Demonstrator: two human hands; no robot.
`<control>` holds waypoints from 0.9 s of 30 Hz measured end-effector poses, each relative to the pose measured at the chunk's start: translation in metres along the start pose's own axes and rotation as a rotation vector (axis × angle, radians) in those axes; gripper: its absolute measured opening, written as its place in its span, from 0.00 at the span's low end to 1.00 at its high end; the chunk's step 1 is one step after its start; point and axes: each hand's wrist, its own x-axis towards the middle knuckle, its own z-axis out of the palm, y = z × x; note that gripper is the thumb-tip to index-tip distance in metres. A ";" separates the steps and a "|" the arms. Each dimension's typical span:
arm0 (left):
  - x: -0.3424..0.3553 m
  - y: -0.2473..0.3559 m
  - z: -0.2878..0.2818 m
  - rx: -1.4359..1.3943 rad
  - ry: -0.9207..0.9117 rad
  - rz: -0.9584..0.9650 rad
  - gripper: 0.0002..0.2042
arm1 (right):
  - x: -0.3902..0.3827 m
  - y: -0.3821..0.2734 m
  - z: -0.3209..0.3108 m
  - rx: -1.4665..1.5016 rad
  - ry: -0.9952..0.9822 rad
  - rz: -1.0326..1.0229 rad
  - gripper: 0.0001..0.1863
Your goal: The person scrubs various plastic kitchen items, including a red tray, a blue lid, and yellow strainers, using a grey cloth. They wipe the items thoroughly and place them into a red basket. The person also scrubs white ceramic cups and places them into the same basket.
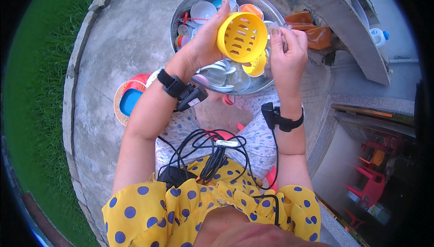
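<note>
My left hand (209, 41) is wrapped round the side of a yellow slotted plastic cup (242, 57), its slotted base facing me. On the cup's other side, my right hand (290, 50) has thumb and fingers pinched together near the rim. A thin translucent bit shows at those fingertips, too unclear to name. Both hands are above a large round metal basin (177, 18). Inside it lie a white bowl (203, 11), an orange cup (252, 9), another yellow slotted piece (256, 68), white spoons (217, 67) and clear plastic pieces.
Left of my knees stands an orange-rimmed basket holding a blue container (130, 102). Black cables (208, 149) lie coiled across my lap. A stone slab (337, 21) leans at the right, near a white bottle (378, 38). Red chairs (370, 184) stand through a doorway; grass (40, 75) borders the concrete.
</note>
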 end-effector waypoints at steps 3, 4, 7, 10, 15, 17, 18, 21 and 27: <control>0.002 -0.002 0.000 0.000 0.022 -0.007 0.36 | -0.001 -0.006 0.005 0.004 0.010 -0.054 0.10; 0.003 -0.004 0.001 0.004 0.038 -0.007 0.37 | -0.002 -0.007 0.007 0.003 0.003 -0.074 0.10; 0.002 -0.002 -0.002 -0.032 0.042 -0.016 0.38 | -0.004 -0.006 0.010 -0.024 -0.054 -0.213 0.11; -0.002 0.001 0.001 -0.063 0.115 0.016 0.38 | -0.005 -0.012 0.008 -0.083 -0.205 -0.391 0.12; -0.001 -0.001 -0.003 -0.045 0.093 0.012 0.35 | -0.009 -0.017 0.014 0.046 -0.155 -0.319 0.14; 0.001 -0.004 -0.001 -0.036 0.079 -0.044 0.33 | -0.006 -0.017 0.015 0.037 -0.162 -0.382 0.15; 0.002 -0.006 0.003 -0.008 0.099 -0.043 0.33 | -0.006 -0.018 0.015 -0.009 -0.161 -0.406 0.14; 0.006 -0.010 0.003 0.092 0.056 -0.038 0.30 | -0.007 -0.019 0.014 -0.174 -0.151 -0.419 0.14; 0.009 -0.015 0.003 0.070 0.068 0.000 0.30 | -0.011 -0.020 0.010 -0.284 -0.236 -0.173 0.13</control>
